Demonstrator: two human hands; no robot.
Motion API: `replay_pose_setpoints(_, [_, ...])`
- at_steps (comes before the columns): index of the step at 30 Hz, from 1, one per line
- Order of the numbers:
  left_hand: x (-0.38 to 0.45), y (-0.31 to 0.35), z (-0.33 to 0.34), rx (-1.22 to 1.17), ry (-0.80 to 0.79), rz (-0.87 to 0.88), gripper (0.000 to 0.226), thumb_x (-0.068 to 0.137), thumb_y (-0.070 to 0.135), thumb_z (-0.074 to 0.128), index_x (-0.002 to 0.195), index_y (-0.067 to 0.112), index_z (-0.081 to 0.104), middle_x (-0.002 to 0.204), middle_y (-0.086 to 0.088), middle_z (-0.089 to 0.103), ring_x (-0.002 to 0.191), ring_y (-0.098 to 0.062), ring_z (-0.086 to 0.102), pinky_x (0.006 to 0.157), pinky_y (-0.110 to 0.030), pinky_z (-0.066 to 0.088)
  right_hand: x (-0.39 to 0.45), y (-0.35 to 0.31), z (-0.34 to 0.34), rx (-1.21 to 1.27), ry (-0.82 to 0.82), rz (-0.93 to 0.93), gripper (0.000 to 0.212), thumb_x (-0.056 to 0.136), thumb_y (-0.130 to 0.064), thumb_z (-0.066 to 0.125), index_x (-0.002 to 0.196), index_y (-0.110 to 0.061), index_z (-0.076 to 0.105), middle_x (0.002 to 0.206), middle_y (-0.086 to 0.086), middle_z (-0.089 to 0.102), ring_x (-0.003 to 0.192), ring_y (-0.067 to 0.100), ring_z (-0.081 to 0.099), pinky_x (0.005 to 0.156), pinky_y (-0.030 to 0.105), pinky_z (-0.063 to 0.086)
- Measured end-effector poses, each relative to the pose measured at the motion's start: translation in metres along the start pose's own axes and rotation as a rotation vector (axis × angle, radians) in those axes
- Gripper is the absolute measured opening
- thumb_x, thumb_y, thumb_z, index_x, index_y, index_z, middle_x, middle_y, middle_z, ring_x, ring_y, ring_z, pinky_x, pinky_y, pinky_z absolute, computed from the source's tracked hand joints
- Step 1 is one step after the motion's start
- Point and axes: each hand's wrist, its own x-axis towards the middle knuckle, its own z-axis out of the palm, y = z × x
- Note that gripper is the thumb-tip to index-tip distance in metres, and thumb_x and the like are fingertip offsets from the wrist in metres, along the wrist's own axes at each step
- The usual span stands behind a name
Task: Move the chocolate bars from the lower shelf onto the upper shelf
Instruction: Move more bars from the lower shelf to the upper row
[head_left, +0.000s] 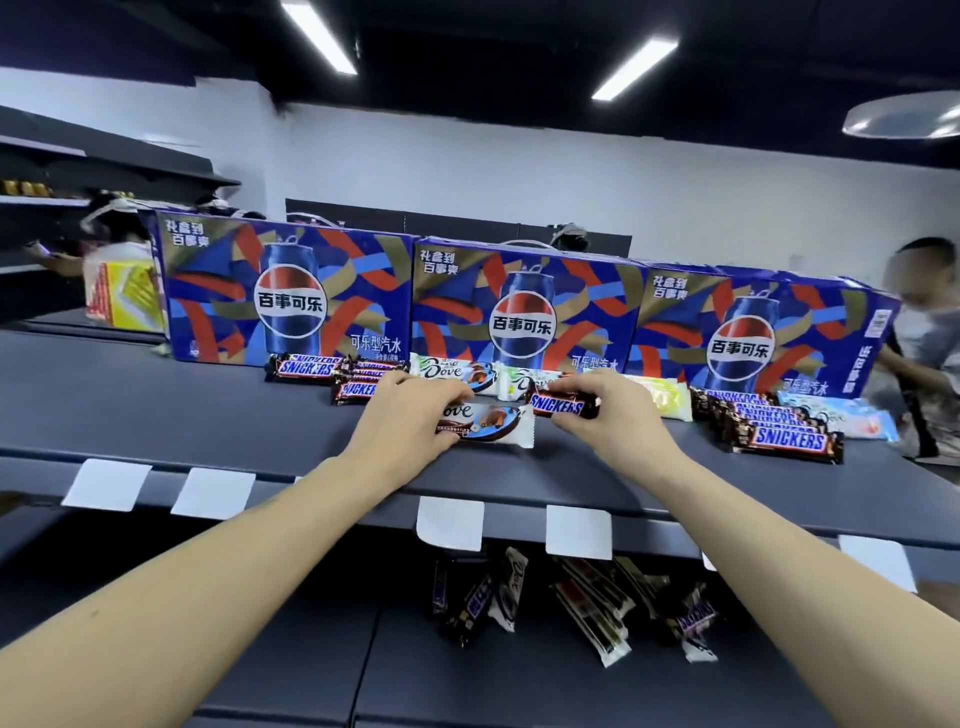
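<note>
Both hands are up on the upper shelf. My left hand grips the left end of a white Dove bar that lies on the shelf. My right hand pinches a brown Snickers bar just above the shelf surface. More Snickers bars lie at the back left, a stack of Snickers at the right, and Dove bars behind my hands. On the dark lower shelf several loose chocolate bars lie jumbled.
Three blue Pepsi cartons stand along the back of the upper shelf. White price tags hang on its front edge. A yellow box sits far left. A person stands at the right, another at the far left.
</note>
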Motion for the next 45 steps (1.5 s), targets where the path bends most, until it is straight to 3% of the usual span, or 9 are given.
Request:
replay_pose_setpoints(10, [0.052, -0.022, 0.038, 0.201, -0.101, -0.033, 0.043, 0.084, 0.023, 0.067, 0.126, 0.028, 0.059, 0.118, 0.004, 0.066, 0.106, -0.022, 0.058, 0.098, -0.033, 0.032, 0.056, 0.024, 0.018, 0.029, -0.048, -0.05, 0.032, 0.082, -0.02, 0.075, 0.112, -0.025, 0.07, 0.102, -0.008, 0.064, 0.093, 0.008, 0.059, 0.079, 0.015, 0.041])
replay_pose_setpoints(12, [0.062, -0.023, 0.044, 0.285, -0.135, -0.049, 0.031, 0.086, 0.019, 0.062, 0.116, 0.027, 0.061, 0.108, 0.002, 0.065, 0.097, -0.023, 0.058, 0.087, -0.031, 0.033, 0.063, 0.027, 0.021, 0.031, -0.064, -0.068, 0.032, 0.082, -0.021, 0.075, 0.113, -0.026, 0.07, 0.102, -0.009, 0.064, 0.094, 0.007, 0.058, 0.078, 0.012, 0.04])
replay_pose_setpoints(16, [0.08, -0.027, 0.054, 0.398, -0.187, -0.104, 0.013, 0.085, 0.011, 0.055, 0.088, 0.023, 0.056, 0.097, -0.002, 0.061, 0.084, -0.025, 0.057, 0.07, -0.029, 0.027, 0.07, 0.027, 0.03, 0.042, -0.078, -0.083, 0.034, 0.081, -0.02, 0.075, 0.113, -0.026, 0.07, 0.104, -0.008, 0.064, 0.096, 0.008, 0.059, 0.087, 0.022, 0.046])
replay_pose_setpoints(19, [0.09, -0.035, 0.066, 0.424, -0.174, -0.129, 0.017, 0.082, 0.007, 0.056, 0.094, 0.019, 0.059, 0.096, -0.002, 0.06, 0.083, -0.024, 0.059, 0.072, -0.029, 0.031, 0.073, 0.025, 0.036, 0.039, -0.104, -0.082, 0.033, 0.08, -0.02, 0.076, 0.113, -0.025, 0.07, 0.105, -0.008, 0.064, 0.097, 0.008, 0.059, 0.088, 0.022, 0.046])
replay_pose_setpoints(24, [0.094, -0.048, 0.075, 0.374, -0.17, -0.146, 0.03, 0.083, 0.008, 0.057, 0.11, 0.021, 0.058, 0.104, -0.002, 0.061, 0.091, -0.025, 0.06, 0.081, -0.032, 0.037, 0.074, 0.017, 0.052, 0.0, -0.15, -0.07, 0.031, 0.08, -0.024, 0.075, 0.111, -0.027, 0.071, 0.104, -0.011, 0.064, 0.093, 0.001, 0.054, 0.077, 0.004, 0.035])
replay_pose_setpoints(30, [0.091, -0.063, 0.072, 0.299, -0.153, -0.067, 0.04, 0.084, 0.016, 0.062, 0.124, 0.021, 0.055, 0.116, -0.002, 0.058, 0.105, -0.023, 0.057, 0.093, -0.035, 0.039, 0.075, -0.003, 0.067, -0.006, -0.158, -0.029, 0.031, 0.079, -0.021, 0.075, 0.11, -0.028, 0.071, 0.103, -0.011, 0.064, 0.094, 0.003, 0.056, 0.084, 0.015, 0.04])
replay_pose_setpoints(36, [0.06, -0.086, 0.026, 0.225, -0.03, 0.043, 0.033, 0.086, 0.021, 0.053, 0.119, 0.022, 0.059, 0.111, 0.002, 0.059, 0.103, -0.022, 0.056, 0.087, -0.033, 0.039, 0.077, -0.038, 0.085, 0.075, -0.166, -0.068, 0.029, 0.077, -0.022, 0.077, 0.106, -0.026, 0.073, 0.099, -0.013, 0.068, 0.087, -0.003, 0.059, 0.077, 0.004, 0.041])
replay_pose_setpoints(42, [0.015, -0.139, -0.026, 0.206, -0.026, 0.031, 0.035, 0.087, 0.018, 0.054, 0.122, 0.023, 0.06, 0.112, 0.001, 0.062, 0.101, -0.024, 0.058, 0.086, -0.037, 0.045, 0.074, -0.092, 0.12, 0.15, -0.268, -0.169, 0.029, 0.07, -0.027, 0.085, 0.096, -0.025, 0.074, 0.084, -0.019, 0.065, 0.081, -0.006, 0.059, 0.071, 0.006, 0.04])
replay_pose_setpoints(45, [-0.001, -0.151, -0.039, 0.218, -0.06, -0.004, 0.034, 0.088, 0.018, 0.053, 0.121, 0.02, 0.061, 0.112, -0.001, 0.062, 0.101, -0.025, 0.058, 0.085, -0.039, 0.047, 0.077, -0.109, 0.142, 0.13, -0.264, -0.195, 0.03, 0.069, -0.029, 0.086, 0.097, -0.027, 0.074, 0.088, -0.013, 0.065, 0.082, 0.002, 0.058, 0.073, 0.011, 0.041])
